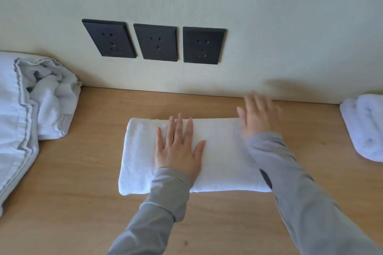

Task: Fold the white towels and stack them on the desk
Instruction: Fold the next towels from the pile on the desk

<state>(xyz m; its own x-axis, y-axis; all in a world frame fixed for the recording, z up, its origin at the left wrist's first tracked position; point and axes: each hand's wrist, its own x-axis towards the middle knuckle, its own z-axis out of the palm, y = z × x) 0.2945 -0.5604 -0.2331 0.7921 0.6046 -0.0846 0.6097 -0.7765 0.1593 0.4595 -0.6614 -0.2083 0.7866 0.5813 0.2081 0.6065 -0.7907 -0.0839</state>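
Note:
A folded white towel (pixel 223 155) lies flat as a rectangle in the middle of the wooden desk (pixel 83 182). My left hand (pixel 179 147) rests palm down on its left half, fingers spread. My right hand (pixel 257 116) is open over the towel's far right corner, blurred by motion, its fingers reaching past the edge toward the wall. A heap of unfolded white towels (pixel 27 105) sits at the left end of the desk. A folded white towel (pixel 366 126) lies at the right edge.
The desk ends at a pale wall (pixel 269 27) just behind the towel. Three dark power sockets (pixel 157 42) are set in that wall above the desk. Bare wood shows in front of the towel and on both sides of it.

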